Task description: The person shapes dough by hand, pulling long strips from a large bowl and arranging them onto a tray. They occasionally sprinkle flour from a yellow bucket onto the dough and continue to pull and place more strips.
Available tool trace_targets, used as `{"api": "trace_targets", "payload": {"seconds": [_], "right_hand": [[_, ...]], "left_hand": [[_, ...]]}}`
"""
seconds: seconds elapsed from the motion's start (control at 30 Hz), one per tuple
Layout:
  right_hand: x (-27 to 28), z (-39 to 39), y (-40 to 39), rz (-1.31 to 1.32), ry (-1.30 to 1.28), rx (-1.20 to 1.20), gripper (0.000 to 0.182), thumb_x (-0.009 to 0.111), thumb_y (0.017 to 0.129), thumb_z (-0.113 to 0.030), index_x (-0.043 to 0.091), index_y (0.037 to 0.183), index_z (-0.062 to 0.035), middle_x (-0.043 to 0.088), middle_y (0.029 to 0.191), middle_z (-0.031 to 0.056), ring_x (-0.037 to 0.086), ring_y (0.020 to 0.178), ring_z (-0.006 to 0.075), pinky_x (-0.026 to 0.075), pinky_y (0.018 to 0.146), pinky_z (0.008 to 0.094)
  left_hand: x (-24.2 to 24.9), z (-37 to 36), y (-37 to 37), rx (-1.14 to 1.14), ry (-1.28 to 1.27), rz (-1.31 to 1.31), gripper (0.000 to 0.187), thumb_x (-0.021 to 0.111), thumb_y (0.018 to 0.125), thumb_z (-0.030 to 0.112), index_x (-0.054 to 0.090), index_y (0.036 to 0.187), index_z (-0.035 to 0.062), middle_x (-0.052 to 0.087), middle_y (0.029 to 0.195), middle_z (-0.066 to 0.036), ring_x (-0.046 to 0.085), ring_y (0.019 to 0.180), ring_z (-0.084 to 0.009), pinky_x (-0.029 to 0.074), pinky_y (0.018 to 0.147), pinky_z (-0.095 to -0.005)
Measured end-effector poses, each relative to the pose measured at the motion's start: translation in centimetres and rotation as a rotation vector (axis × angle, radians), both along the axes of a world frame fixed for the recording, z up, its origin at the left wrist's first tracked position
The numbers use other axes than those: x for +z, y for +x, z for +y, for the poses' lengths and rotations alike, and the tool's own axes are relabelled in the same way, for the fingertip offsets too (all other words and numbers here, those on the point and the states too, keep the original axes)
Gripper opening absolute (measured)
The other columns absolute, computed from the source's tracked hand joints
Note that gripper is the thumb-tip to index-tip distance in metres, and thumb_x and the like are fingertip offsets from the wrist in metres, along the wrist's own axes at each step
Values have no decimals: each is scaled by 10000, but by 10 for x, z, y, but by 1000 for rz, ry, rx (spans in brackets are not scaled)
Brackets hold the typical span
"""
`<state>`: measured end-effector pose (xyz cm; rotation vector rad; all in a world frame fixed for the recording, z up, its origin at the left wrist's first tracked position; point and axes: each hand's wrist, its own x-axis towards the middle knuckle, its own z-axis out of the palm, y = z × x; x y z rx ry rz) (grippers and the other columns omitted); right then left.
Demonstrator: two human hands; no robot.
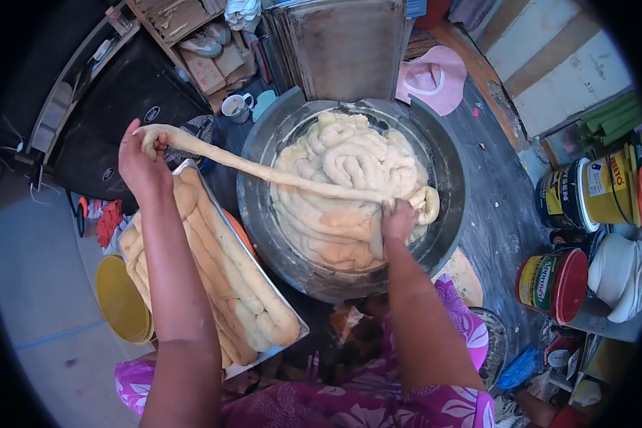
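Observation:
A long rope of dough stretches from the upper left across a large dark round basin. My left hand, raised beyond the basin's left side, is closed around one end of the rope, which loops over the fingers. Inside the basin, my right hand is closed on the rope near its other end. Coiled pale dough fills the basin behind and under that hand. Below my left hand, thick dough strips lie lengthwise in a metal tray, partly hidden by my left forearm.
Dark flat sheets stand upright behind the basin, with a pink hat beside them. A mug stands at the back left. A yellow bucket lies left of the tray. Paint buckets line the right side.

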<state>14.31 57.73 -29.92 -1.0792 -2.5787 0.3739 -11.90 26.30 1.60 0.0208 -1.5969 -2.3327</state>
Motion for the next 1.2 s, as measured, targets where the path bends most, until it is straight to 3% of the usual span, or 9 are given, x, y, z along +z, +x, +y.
{"api": "trace_targets", "payload": {"seconds": [0.1, 0.27, 0.37, 0.53, 0.7, 0.93, 1.0, 1.17, 1.2], "right_hand": [[-15, -46, -45, 226, -129, -246, 368, 558, 840, -233, 515, 1091, 31, 549, 1010, 219, 501, 1014, 388, 192, 1031, 545], [22, -145, -69, -121, -378, 649, 502, 587, 796, -195, 467, 1267, -71, 468, 1298, 166, 310, 1293, 370, 135, 1084, 539], [1, -137, -64, -16, -346, 981, 527, 584, 807, -241, 439, 1302, -133, 402, 1366, 142, 274, 1317, 348, 140, 1090, 534], [37, -76, -80, -246, 13, 591, 647, 446, 843, -555, 345, 1381, -210, 243, 1469, 93, 214, 1355, 285, 90, 1053, 621], [16, -66, -95, -174, 88, 275, 581, 432, 870, -504, 374, 1366, -208, 269, 1459, 95, 215, 1352, 307, 93, 1046, 629], [35, -107, -29, -287, 72, 723, 661, 525, 837, -378, 258, 1411, -187, 334, 1416, 112, 308, 1304, 313, 154, 1058, 580], [70, -106, -53, 42, -510, 735, 766, 656, 753, -322, 287, 1378, -73, 315, 1396, 193, 300, 1297, 342, 202, 1077, 482], [196, -164, -111, 812, -932, 810, 655, 672, 717, -150, 382, 1293, -32, 476, 1266, 191, 469, 1169, 324, 352, 991, 369], [217, -168, -112, 785, -1116, 773, 570, 651, 731, -138, 428, 1245, -34, 522, 1203, 184, 513, 1116, 313, 387, 946, 354]], "left_hand": [[10, 17, 26, -54, -75, 5, 300, 418, 870, 50, 509, 1139, -48, 540, 962, -133, 557, 788, -194, 503, 664, -287], [-12, 44, 44, -284, -242, -45, 302, 450, 849, 35, 525, 1132, -39, 564, 971, -124, 591, 821, -184, 530, 693, -279], [-29, 52, 51, -349, -362, -177, 311, 460, 839, 35, 527, 1133, -40, 579, 930, -112, 601, 778, -173, 526, 691, -259], [-35, 36, 55, -356, -425, -220, 310, 487, 825, 60, 538, 1117, -31, 572, 918, -93, 591, 783, -153, 530, 682, -271], [-38, 37, 61, -425, -479, -266, 282, 496, 827, 53, 560, 1092, -19, 576, 913, -78, 590, 784, -137, 528, 676, -266], [-70, 47, 79, -620, -674, -220, 269, 547, 827, 61, 578, 1089, 12, 600, 954, -81, 596, 806, -137, 512, 632, -242], [-76, 50, 88, -708, -829, -90, 301, 576, 787, 74, 583, 1082, 12, 600, 960, -112, 592, 850, -201, 487, 734, -293], [-3, 66, 129, -753, -1169, 389, 508, 695, 681, 129, 546, 1159, 43, 560, 1064, -158, 530, 1021, -325, 400, 933, -376], [12, 66, 134, -452, -1077, 421, 610, 730, 649, 139, 503, 1209, 53, 526, 1129, -156, 504, 1062, -322, 389, 948, -377]]}}
